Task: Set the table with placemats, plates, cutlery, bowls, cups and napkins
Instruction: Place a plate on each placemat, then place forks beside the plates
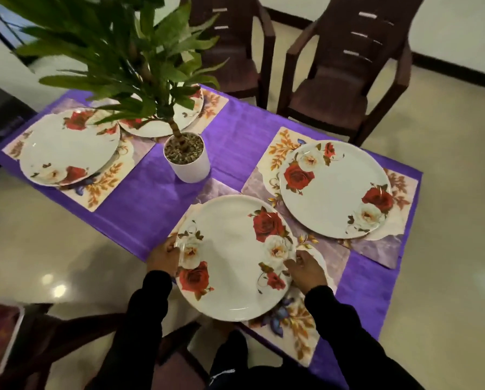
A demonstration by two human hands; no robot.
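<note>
Starting at the left, a rose-patterned plate (66,147) lies on a floral placemat (106,178) near the far left corner of the counter (230,136), which is covered by a purple cloth. Just beyond it a second plate (185,114) sits on its own placemat (213,104), mostly hidden behind the leaves of a potted plant (186,156) in a white pot filled with pebbles.

Nearer the camera, the left hand (164,256) grips the left rim of the nearest plate (232,260), its fingers (171,246) curled over the edge. This plate rests on the near placemat (300,327) at the counter's front edge, overhanging the placemat on the left. The right hand (306,270) holds the plate's right rim, fingertips (290,261) pinched at the edge beside the white rose. Both arms wear black sleeves.

Further right, a fourth plate (335,190) lies centred on another placemat (376,246), touched by neither hand. Behind the counter stand two dark brown chairs (337,80) on a pale glossy floor (446,192).
</note>
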